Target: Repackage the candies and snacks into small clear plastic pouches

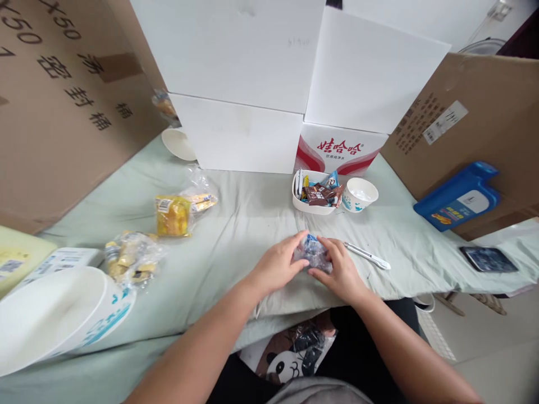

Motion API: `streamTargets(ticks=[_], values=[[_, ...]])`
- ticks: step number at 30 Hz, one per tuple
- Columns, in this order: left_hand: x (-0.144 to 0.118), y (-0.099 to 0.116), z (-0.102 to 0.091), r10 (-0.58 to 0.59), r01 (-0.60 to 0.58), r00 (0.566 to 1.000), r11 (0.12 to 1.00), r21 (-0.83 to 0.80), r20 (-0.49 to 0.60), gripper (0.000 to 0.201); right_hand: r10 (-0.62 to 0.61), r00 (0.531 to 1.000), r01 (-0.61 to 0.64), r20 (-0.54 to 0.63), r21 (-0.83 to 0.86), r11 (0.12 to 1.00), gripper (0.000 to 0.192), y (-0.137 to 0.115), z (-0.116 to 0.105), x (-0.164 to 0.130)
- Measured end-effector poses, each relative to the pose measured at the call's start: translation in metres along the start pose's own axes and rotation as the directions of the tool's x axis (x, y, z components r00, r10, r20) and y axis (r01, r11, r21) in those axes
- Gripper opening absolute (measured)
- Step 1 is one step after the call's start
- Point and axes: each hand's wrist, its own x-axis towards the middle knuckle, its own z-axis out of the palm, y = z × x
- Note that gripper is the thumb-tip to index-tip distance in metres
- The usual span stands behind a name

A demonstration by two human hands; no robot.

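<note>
My left hand [281,262] and my right hand [339,268] are both closed around a small clear plastic packet [315,258] with a blue patch on top. They grip it from opposite sides, just above or on the pale green cloth; what is inside the packet cannot be made out. Just right of my right hand lies a slim silver tool with a white end [368,257], partly hidden by the fingers. Beyond my hands stands a white tub [314,208] filled with wrapped snacks [320,193]. A paper cup [357,197] with clear plastic inside it is beside that tub.
White boxes [248,134] wall off the back, with cardboard boxes on both sides. Left lie a yellow snack bag [172,216], a clear bag of snacks [132,258] and a large paper bucket [113,320]. A blue bottle [458,196] and a phone [488,259] are right.
</note>
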Motion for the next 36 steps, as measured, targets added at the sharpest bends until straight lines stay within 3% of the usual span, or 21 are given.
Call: streamTargets(ticks=[3, 6, 9, 11, 14, 16, 19, 21, 24, 27, 29, 33, 36], values=[[0.004, -0.007, -0.005, -0.076, 0.079, 0.996, 0.995, 0.053, -0.052, 0.024, 0.050, 0.997, -0.051, -0.066, -0.015, 0.999, 0.020, 0.009, -0.001, 0.004], [0.004, -0.017, -0.025, -0.177, 0.197, 0.969, 0.975, 0.103, -0.174, 0.018, 0.174, 0.954, -0.186, -0.243, -0.026, 0.982, 0.018, 0.031, -0.017, 0.001], [0.003, -0.019, -0.037, -0.200, 0.262, 0.951, 0.925, 0.275, -0.235, 0.014, 0.280, 0.901, -0.309, -0.330, -0.035, 0.951, 0.017, 0.048, -0.033, -0.006], [0.002, -0.016, -0.034, -0.120, 0.213, 0.962, 0.890, 0.403, -0.244, 0.015, 0.267, 0.897, -0.306, -0.352, -0.057, 0.950, 0.016, 0.049, -0.037, -0.008], [0.002, -0.006, -0.023, 0.020, 0.048, 0.990, 0.888, 0.458, -0.141, 0.012, 0.146, 0.920, -0.193, -0.364, -0.096, 0.976, 0.014, 0.035, -0.034, -0.006], [0.000, 0.002, -0.016, 0.085, -0.034, 0.993, 0.883, 0.468, -0.087, 0.009, 0.038, 0.948, -0.072, -0.317, -0.096, 0.993, 0.014, 0.019, -0.031, -0.001], [-0.010, 0.017, -0.011, 0.186, -0.142, 0.982, 0.847, 0.512, -0.037, 0.020, -0.156, 0.978, 0.149, -0.137, -0.059, 0.987, 0.023, -0.005, -0.031, 0.008], [-0.020, 0.026, -0.008, 0.232, -0.228, 0.971, 0.830, 0.509, 0.057, 0.021, -0.277, 0.961, 0.278, 0.018, -0.031, 0.960, 0.030, -0.017, -0.035, 0.012], [-0.035, 0.039, 0.001, 0.212, -0.333, 0.928, 0.843, 0.423, 0.307, 0.016, -0.369, 0.899, 0.376, 0.237, 0.015, 0.926, 0.036, -0.027, -0.040, 0.012], [-0.040, 0.045, 0.008, 0.130, -0.323, 0.871, 0.879, 0.351, 0.474, 0.015, -0.272, 0.873, 0.315, 0.405, -0.043, 0.948, 0.032, -0.024, -0.039, 0.003], [-0.038, 0.046, 0.009, 0.053, -0.252, 0.894, 0.881, 0.401, 0.445, 0.023, -0.110, 0.894, 0.215, 0.435, -0.198, 0.956, 0.027, -0.015, -0.036, -0.005], [-0.026, 0.041, 0.003, -0.162, -0.013, 0.959, 0.797, 0.604, 0.234, 0.036, 0.195, 0.953, -0.043, 0.232, -0.534, 0.844, 0.021, 0.010, -0.031, -0.018], [-0.020, 0.034, 0.000, -0.210, 0.082, 0.971, 0.747, 0.660, 0.118, 0.035, 0.165, 0.986, -0.125, 0.036, -0.500, 0.857, 0.018, 0.008, -0.036, -0.016]])
